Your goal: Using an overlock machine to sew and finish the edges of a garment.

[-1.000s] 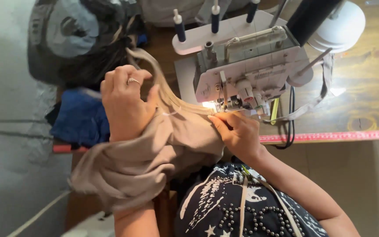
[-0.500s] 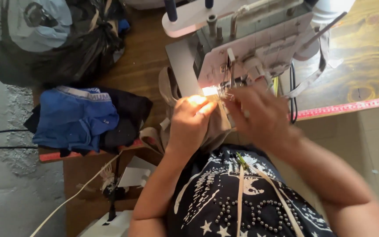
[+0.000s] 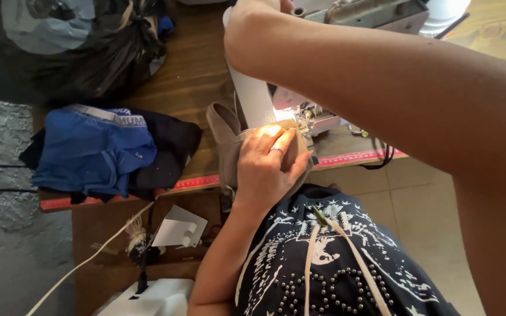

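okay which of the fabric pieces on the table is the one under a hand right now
The beige fabric at the sewing machine: the left hand presses flat on it. The blue garment and black cloth lie untouched.

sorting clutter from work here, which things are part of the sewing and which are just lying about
In use: beige fabric under the left hand; sewing machine; right hand reaching over it.
Lying about: blue garment; black bag; white card.

Black plastic bag (image 3: 71, 47) on wooden table (image 3: 188, 64), top left. Blue garment (image 3: 92, 149) lies over black cloth (image 3: 168, 149) by red measuring strip (image 3: 194, 183) at the table edge. White cord (image 3: 86, 263) below.
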